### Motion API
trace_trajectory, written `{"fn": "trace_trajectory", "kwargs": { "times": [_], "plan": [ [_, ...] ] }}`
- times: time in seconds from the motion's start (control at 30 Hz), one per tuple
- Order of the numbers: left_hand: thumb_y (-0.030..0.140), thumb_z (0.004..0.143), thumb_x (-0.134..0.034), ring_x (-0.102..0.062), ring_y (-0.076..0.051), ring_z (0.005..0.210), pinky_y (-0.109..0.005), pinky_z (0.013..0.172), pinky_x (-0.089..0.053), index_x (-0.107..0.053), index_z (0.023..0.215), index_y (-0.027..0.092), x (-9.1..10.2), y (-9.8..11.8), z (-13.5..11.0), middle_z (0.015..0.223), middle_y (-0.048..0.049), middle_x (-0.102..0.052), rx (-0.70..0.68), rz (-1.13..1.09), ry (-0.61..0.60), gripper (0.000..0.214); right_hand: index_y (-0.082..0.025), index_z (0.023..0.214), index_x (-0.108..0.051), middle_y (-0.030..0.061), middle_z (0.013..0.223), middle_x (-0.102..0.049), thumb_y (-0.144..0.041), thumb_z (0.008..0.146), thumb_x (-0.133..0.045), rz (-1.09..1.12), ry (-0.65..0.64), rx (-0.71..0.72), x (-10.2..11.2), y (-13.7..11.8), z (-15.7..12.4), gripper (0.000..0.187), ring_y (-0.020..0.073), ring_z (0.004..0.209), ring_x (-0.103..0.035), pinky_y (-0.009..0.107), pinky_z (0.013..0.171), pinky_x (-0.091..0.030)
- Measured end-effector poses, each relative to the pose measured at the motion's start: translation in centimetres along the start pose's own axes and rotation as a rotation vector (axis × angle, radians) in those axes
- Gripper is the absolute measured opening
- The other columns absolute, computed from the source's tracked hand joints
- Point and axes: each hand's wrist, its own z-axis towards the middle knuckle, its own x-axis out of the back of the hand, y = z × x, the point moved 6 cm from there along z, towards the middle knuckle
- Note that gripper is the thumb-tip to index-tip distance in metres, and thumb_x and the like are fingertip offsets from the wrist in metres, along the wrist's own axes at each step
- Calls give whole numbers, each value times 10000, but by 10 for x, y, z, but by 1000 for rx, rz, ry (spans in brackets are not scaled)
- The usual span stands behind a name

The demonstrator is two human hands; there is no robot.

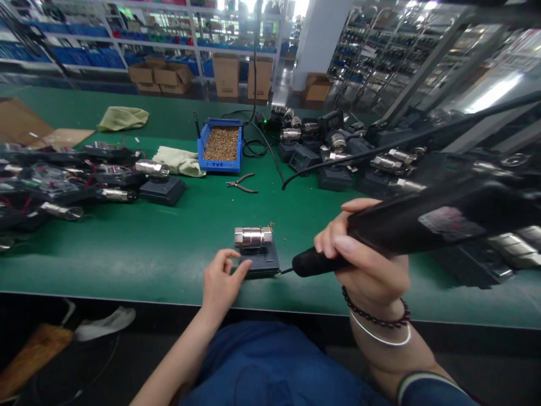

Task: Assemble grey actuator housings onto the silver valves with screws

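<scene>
My right hand (367, 256) is wrapped round a black electric screwdriver (393, 223), which lies nearly level. Its thin bit reaches the lower right corner of a dark grey housing (262, 260) near the table's front edge; a small brass-coloured screw seems to be at the tip. On top of the housing sits a shiny metal hex fitting (252, 237). My left hand (222, 279) grips the housing's left side, thumb along the front edge and fingers curled behind. A few loose brass screws (271, 225) lie just behind the fitting.
A blue bin (218, 166) of small brass screws stands further back, with cutting pliers (242, 184) before it. Similar housings with fittings crowd the left (163, 189) and right (336, 177). Cloths (180, 162) lie at the back left. A black cable (313, 167) crosses the right side.
</scene>
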Motion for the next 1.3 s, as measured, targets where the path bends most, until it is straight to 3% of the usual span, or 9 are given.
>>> {"fn": "trace_trajectory", "kwargs": {
  "times": [0.07, 0.13, 0.23, 0.3, 0.63, 0.93, 1.0, 1.13, 1.3],
  "plan": [
    [410, 690, -691, -426, -120, 480, -230, 532, -359, -650, 1046, 185, 0, -12, 16, 511, 114, -355, 75, 1, -28, 424, -243, 971, -629, -65, 580, -567, -185, 709, -725, -41, -29, -24, 0, 10, 2, 285, 113, 472, -527, 273, 481, -460],
    [377, 668, -704, -510, -133, 535, -242, 581, -419, -584, 1219, 182, -8, -18, 30, 550, 103, -461, 107, -75, -132, 597, -239, 975, -625, -67, 589, -570, -179, 711, -726, -66, -40, -37, 1, 17, 4, 289, 112, 477, -528, 273, 484, -458],
    [332, 634, -726, -663, -193, 755, -304, 737, -516, -633, 1145, 177, -25, -18, 39, 770, 3, -697, 151, -259, -307, 541, -239, 990, -624, -65, 608, -574, -169, 727, -726, -90, -62, -45, 1, 25, 4, 290, 108, 495, -528, 271, 500, -457],
    [319, 618, -735, -691, -237, 881, -352, 821, -533, -668, 1040, 169, -32, -18, 41, 926, -54, -746, 169, -314, -359, 453, -238, 999, -622, -64, 619, -575, -171, 737, -726, -105, -73, -60, 1, 29, 4, 290, 104, 502, -523, 270, 509, -458],
    [339, 610, -729, -704, -260, 889, -375, 837, -540, -674, 994, 160, -33, -19, 38, 921, -57, -764, 208, -276, -364, 427, -220, 938, -607, -49, 656, -586, -135, 736, -719, -163, -253, -120, -18, 33, 8, 246, 99, 543, -544, 248, 530, -473],
    [323, 605, -730, -711, -250, 884, -346, 811, -553, -662, 991, 157, -34, -17, 37, 916, -56, -764, 216, -317, -377, 426, -208, 773, -586, -38, 624, -571, -131, 703, -689, -285, -287, -110, -26, 35, 10, 147, 107, 509, -515, 261, 495, -452],
    [321, 598, -737, -710, -250, 886, -350, 815, -550, -656, 995, 158, -34, -17, 37, 919, -54, -765, 228, -341, -380, 437, -202, 836, -621, -32, 620, -571, -162, 709, -694, -280, -306, -124, -26, 40, 11, 152, 109, 499, -508, 264, 486, -441],
    [307, 584, -766, -699, -255, 931, -362, 866, -528, -658, 970, 167, -35, -14, 37, 949, -47, -764, 254, -412, -388, 424, -204, 1158, -600, -40, 617, -574, -228, 711, -735, -173, -399, -214, -27, 54, 14, 467, 121, 513, -515, 272, 501, -438],
    [261, 587, -797, -693, -244, 888, -350, 828, -534, -668, 921, 176, -37, -10, 25, 912, -45, -761, 263, -468, -360, 367, -220, 1106, -618, -40, 638, -564, -250, 736, -754, -47, -463, -285, -18, 50, 15, 395, 111, 514, -506, 277, 517, -434]
  ]
}}
